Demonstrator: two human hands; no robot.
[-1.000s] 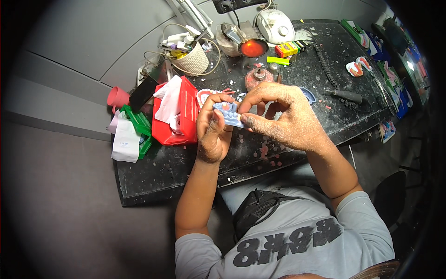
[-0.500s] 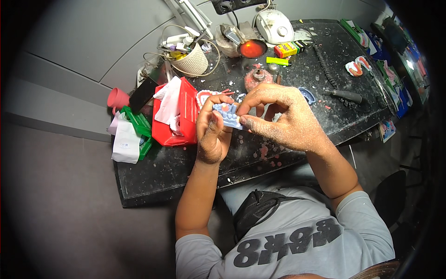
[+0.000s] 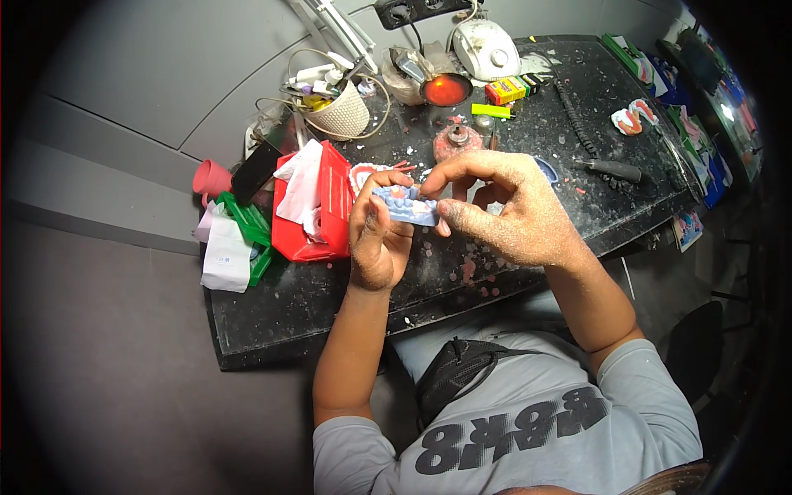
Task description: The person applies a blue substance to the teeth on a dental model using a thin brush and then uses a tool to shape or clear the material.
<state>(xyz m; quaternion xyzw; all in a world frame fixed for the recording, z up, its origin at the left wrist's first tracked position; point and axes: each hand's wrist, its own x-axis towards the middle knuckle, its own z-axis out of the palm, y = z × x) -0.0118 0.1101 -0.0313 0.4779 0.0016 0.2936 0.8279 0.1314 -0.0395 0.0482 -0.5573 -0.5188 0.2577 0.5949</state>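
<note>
Above the bench's front part, a blue dental model (image 3: 406,206) with rows of teeth and a pinkish patch is held up. My left hand (image 3: 379,235) is closed round its left end, thumb in front. Dusted with white powder, my right hand (image 3: 516,210) pinches at the right end, index finger by the teeth and thumb near the corner. Its other fingers are curled and partly hidden. Just behind my left hand lies a pink and white denture piece (image 3: 360,175), partly covered by that hand.
A red bin (image 3: 330,206) with papers stands left, beside a green tray (image 3: 260,264). Behind the model are a pink-stained burner jar (image 3: 458,142), a lighter (image 3: 492,110) and a glowing orange dish (image 3: 446,90). A grey handpiece (image 3: 615,170) and dentures (image 3: 634,120) lie right.
The dental model has tilted so that more of its flat side shows. My right thumb and fingers have shifted slightly to the right along its end.
</note>
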